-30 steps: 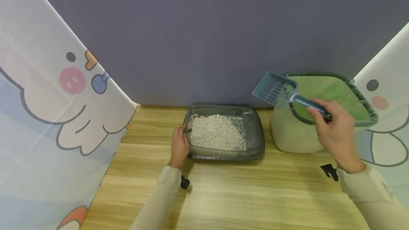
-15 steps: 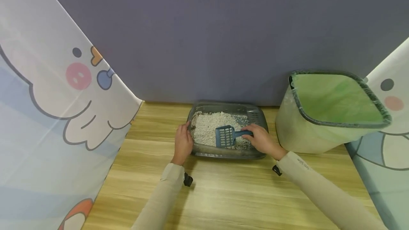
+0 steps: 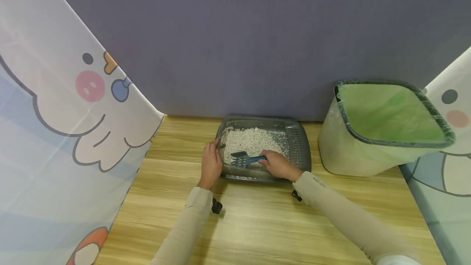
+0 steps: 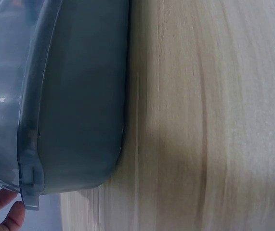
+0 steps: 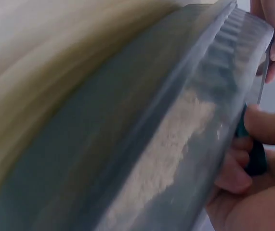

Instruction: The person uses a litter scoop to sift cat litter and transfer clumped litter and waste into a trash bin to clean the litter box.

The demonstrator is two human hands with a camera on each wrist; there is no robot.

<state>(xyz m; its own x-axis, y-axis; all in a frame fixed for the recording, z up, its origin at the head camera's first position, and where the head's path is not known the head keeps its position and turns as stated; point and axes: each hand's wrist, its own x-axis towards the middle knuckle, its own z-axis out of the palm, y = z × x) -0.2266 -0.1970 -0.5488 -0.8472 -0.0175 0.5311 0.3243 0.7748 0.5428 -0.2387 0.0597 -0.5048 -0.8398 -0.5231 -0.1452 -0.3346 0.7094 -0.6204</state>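
Observation:
A grey plastic litter box (image 3: 300, 146) stands on the wooden surface, with pale cat litter (image 3: 251, 139) heaped over most of its floor. My left hand (image 3: 211, 164) grips the box's left rim; its fingertips (image 4: 15, 216) show by the corner in the left wrist view. Inside the box, near the front wall, a blue slotted litter scoop (image 3: 240, 159) lies low at the litter, its head pointing left. My right hand (image 3: 280, 165) holds the scoop's handle above the box's front right part. Dark clumps (image 3: 223, 145) sit along the litter's left edge.
To the right stands a bin (image 3: 349, 152) with a translucent green-tinted liner folded over its dark rim. A grey wall (image 3: 235, 44) rises behind the box. Cartoon-printed sheets (image 3: 55, 113) close off both sides of the wooden surface (image 3: 257, 224).
The right hand has brought the scoop from beside the bin's opening down into the box, then further left through the litter. The left hand stays on the rim.

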